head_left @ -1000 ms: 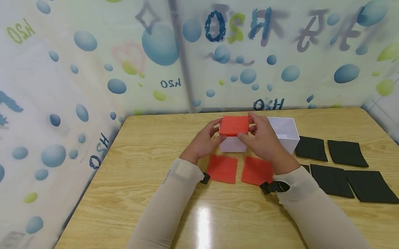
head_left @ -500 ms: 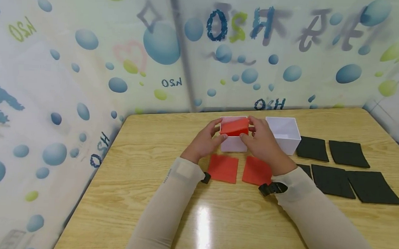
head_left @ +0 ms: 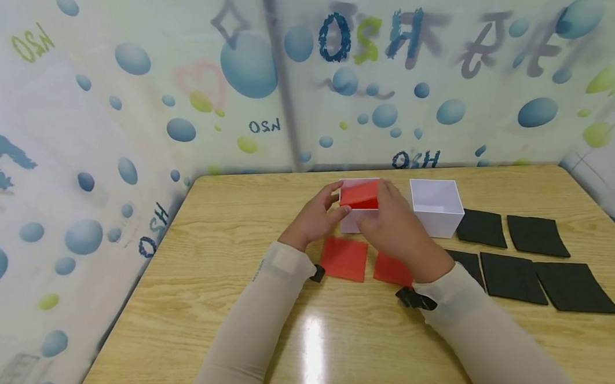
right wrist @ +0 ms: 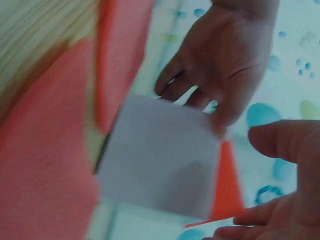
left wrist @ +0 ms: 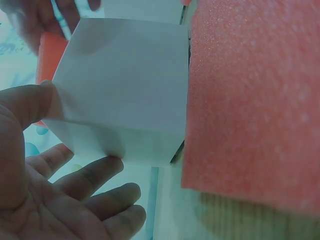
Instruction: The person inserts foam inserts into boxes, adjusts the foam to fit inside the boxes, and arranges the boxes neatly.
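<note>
A red foam square (head_left: 359, 193) sits tilted in the mouth of the left white box (head_left: 351, 224), one edge standing above the rim. My left hand (head_left: 312, 216) holds that box at its left side, thumb on the near rim and fingers along the side wall (left wrist: 145, 142). On the other side, my right hand (head_left: 400, 234) is at the box's right end. The right wrist view shows its thumb lifted away from the box and its fingertips (right wrist: 245, 220) by the red square's corner; whether they touch it is unclear.
A second white box (head_left: 444, 223), open at the top, stands to the right. Two red squares lie in front, one (head_left: 343, 259) on the left and one (head_left: 391, 270) partly under my right hand. Several black squares (head_left: 539, 236) lie on the wooden table (head_left: 187, 301) at the right.
The red square has gone from lying flat over the left box's mouth to sitting tilted inside it. My right thumb has come off the box, and the right hand has turned.
</note>
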Motion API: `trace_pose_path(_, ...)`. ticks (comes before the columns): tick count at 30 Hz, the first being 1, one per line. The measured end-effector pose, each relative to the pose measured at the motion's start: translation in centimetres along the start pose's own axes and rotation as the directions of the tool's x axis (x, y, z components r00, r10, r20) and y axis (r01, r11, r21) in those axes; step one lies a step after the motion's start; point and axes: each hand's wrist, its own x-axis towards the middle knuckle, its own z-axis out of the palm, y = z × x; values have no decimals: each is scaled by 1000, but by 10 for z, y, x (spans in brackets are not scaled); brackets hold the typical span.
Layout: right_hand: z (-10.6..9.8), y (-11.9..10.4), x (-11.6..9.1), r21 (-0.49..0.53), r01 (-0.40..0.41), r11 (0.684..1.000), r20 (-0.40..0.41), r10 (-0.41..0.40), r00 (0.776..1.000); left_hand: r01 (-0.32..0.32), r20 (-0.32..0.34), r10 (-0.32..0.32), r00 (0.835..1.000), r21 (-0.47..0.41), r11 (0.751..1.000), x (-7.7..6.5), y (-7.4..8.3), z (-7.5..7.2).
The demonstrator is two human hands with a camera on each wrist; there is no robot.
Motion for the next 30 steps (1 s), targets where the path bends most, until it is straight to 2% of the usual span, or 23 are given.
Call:
trace_pose_path(5,-1,-15,-12,-199,20,980,71,-6,997,1,1,-1,1000,-6,1000,1,-1,0)
trace_pose_path(8,0,-21,-18,-267,46,963,113,-16,993,9,2,-9,1000,-7,1000,2,-1,0)
trace_pose_path(17,6,-18,-17,-323,67,944,154,-18,988,0,-6,0,1000,14,1000,1,-1,0)
trace_pose_path(30,6,-12,-13,-329,72,942,166,-17,986,-7,-7,7,1000,13,1000,1,-1,1)
